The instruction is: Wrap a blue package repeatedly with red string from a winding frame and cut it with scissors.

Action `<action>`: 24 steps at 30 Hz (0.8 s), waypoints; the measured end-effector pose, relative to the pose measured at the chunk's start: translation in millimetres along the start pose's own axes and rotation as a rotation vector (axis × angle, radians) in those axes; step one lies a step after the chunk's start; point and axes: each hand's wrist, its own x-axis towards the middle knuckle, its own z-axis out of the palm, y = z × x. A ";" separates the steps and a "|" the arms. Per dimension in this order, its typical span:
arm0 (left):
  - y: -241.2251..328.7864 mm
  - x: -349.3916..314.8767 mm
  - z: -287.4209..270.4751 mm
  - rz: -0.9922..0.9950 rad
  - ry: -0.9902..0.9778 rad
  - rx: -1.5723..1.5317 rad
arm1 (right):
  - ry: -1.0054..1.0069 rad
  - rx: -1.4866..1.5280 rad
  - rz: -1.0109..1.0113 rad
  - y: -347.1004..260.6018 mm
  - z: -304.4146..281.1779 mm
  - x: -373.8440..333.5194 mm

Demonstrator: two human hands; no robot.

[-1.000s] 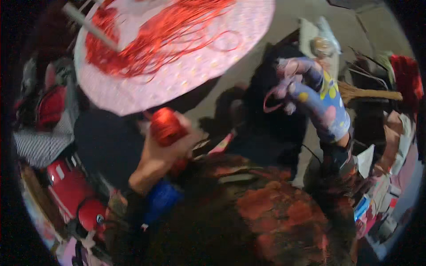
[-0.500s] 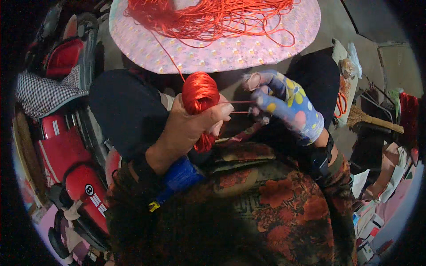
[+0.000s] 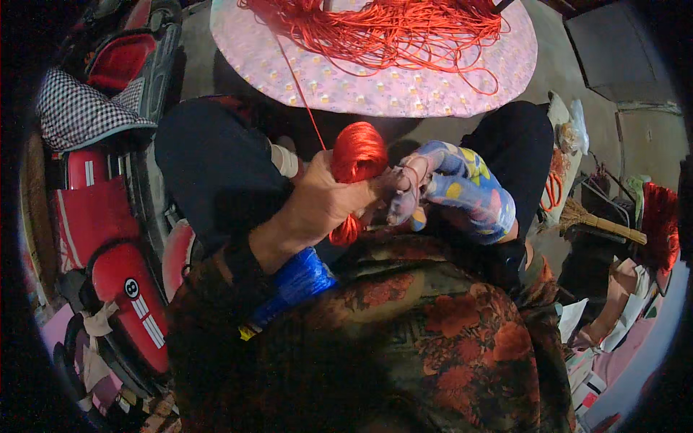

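Note:
My bare left hand is wrapped round the middle of a wound hank of shiny red cord, its two ends showing above and below the grip. My right hand, in a blue glove with flower and dot patterns and worn fingertips, is curled closed right beside the left thumb. A thin strand of red cord loops over its fingers. From the hank a taut red strand runs up to a loose heap of red cord on a pink patterned round tabletop.
A blue wrapped bundle with a yellow end lies below my left wrist. Red and black vehicle parts and a checked cloth are at the left. Red-handled scissors, a straw broom and a red bundle are at the right.
My right hand has come in from the right to meet the left; the strands stretched between them no longer show. The view has shifted slightly, and the left hand with the hank sits further right.

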 end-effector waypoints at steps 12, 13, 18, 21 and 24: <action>-3.9 0.3 -12.3 -0.109 -0.040 0.248 | 0.340 -0.843 -0.226 -11.9 2.2 -8.5; -3.2 1.1 -12.9 -0.150 -0.055 0.264 | 0.274 -1.060 -0.255 -14.8 2.6 -6.0; -21.0 11.9 -10.7 0.453 -0.041 0.770 | -0.081 -1.521 -0.232 -19.8 17.9 16.7; -28.6 9.2 -20.5 0.428 -0.008 0.894 | -0.061 -1.367 -0.274 -7.9 4.5 22.0; 3.8 -0.2 -7.4 -0.121 0.127 0.464 | 0.100 -1.343 -0.117 -0.4 -10.2 8.3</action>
